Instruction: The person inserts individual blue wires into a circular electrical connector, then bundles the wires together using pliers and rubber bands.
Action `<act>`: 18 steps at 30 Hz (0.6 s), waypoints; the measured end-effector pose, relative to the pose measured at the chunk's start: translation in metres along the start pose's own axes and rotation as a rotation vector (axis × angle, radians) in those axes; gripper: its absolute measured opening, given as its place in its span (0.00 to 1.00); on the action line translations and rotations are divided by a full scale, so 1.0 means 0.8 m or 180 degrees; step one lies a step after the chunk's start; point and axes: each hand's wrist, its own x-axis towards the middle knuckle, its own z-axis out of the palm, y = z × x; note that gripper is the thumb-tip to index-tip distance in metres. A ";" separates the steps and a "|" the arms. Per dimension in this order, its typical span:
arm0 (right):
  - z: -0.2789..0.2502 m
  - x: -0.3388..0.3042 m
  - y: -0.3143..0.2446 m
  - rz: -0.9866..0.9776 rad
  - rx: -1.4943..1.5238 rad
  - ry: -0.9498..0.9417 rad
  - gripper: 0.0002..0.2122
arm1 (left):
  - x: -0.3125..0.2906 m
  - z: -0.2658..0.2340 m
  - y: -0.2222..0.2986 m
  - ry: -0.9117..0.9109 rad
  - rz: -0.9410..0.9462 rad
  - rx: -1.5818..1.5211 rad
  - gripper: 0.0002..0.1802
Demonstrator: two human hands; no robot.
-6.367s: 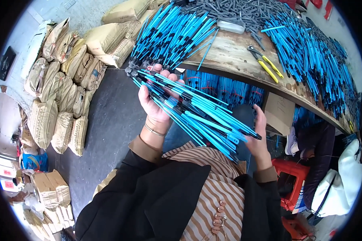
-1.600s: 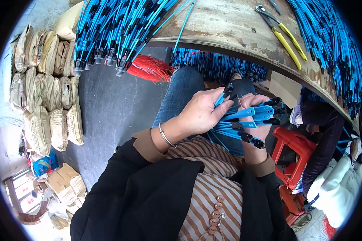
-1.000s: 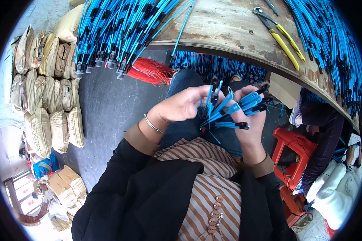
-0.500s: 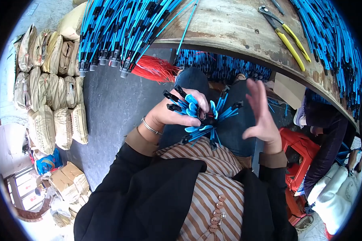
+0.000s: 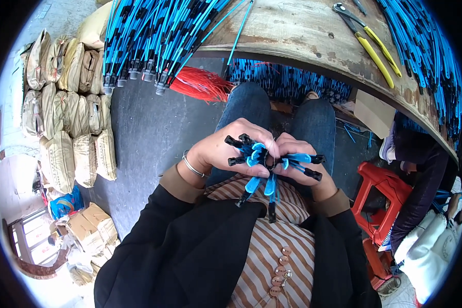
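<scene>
In front of my lap, both hands hold a round assembly of blue ribs with black tips (image 5: 252, 185), its ribs fanning out from a dark ring. My left hand (image 5: 226, 146) is closed on the ring's left side, and ribs stick out over its fingers. On the other side my right hand (image 5: 297, 167) is closed too, its fingertips pinching at the ring close to the left thumb and finger. A thin strand, perhaps wire or thread, seems to show between the fingertips. My fingers partly hide the ring.
Ahead is a worn wooden table (image 5: 282, 31) with yellow-handled pliers (image 5: 374, 51). Bundles of blue rods (image 5: 149, 41) overhang its edge. Red strands (image 5: 200, 84) lie beneath. Stacked sacks (image 5: 61, 118) stand left; a red plastic stool (image 5: 382, 195) and another person's leg (image 5: 416, 190) are right.
My right hand, raised with fingers spread and apart from the assembly, has come down to the left and closed on the ring. The ribbed assembly has turned slightly in my left hand.
</scene>
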 end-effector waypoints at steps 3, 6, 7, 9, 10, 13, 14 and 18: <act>0.011 -0.005 0.000 0.0326 0.0138 0.0399 0.09 | -0.001 0.004 0.002 0.0071 -0.0076 0.0071 0.16; 0.027 -0.007 -0.008 0.0679 0.0425 0.0789 0.08 | -0.007 0.008 0.006 0.0230 -0.0271 -0.0151 0.17; 0.031 -0.007 -0.012 0.0871 0.0628 0.0985 0.07 | -0.009 0.010 0.005 0.0232 -0.0269 -0.0149 0.17; 0.033 -0.007 -0.014 0.1062 0.0826 0.1178 0.07 | -0.014 0.015 0.001 0.0676 -0.0676 -0.0352 0.20; 0.032 -0.009 -0.014 0.1054 0.0754 0.1215 0.07 | -0.015 0.017 -0.001 0.0898 -0.0878 -0.0454 0.21; 0.032 -0.011 -0.015 0.1034 0.0609 0.1285 0.08 | -0.020 0.025 -0.012 0.1333 -0.0886 -0.0554 0.19; 0.033 -0.008 -0.018 0.1010 0.0434 0.1232 0.08 | -0.019 0.025 -0.011 0.1545 -0.0890 -0.0606 0.17; 0.035 -0.008 -0.022 0.0952 0.0051 0.1158 0.08 | -0.013 0.021 -0.001 0.0970 -0.0973 -0.0517 0.12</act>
